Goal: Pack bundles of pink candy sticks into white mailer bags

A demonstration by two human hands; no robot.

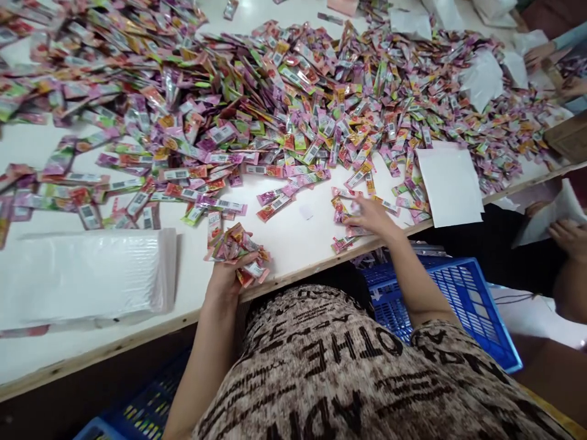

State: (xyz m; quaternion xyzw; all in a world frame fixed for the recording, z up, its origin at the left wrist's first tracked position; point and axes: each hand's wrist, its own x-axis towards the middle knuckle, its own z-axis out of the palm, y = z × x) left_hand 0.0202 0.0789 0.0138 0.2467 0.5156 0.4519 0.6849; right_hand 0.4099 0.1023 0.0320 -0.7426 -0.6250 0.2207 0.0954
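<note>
My left hand (pixel 225 276) is closed around a bunch of small colourful stick packets (pixel 237 245) at the table's front edge. The bunch fans out in several directions and hides most of my fingers. Farther right, my right hand (pixel 372 216) reaches over a few loose packets (pixel 340 211) near the edge. Its fingers are apart, and I cannot tell whether the fingertips touch the packets below. A big heap of the same packets (pixel 275 91), pink, purple, green and orange, spreads across the white table (pixel 298 244).
A stack of white padded envelopes (pixel 87 275) lies at left, and more white envelopes (pixel 449 183) at right. Blue plastic crates (pixel 472 299) stand below the table's wooden edge (pixel 114 348). Another person's hand (pixel 568 235) holds a white envelope (pixel 557 214) at far right.
</note>
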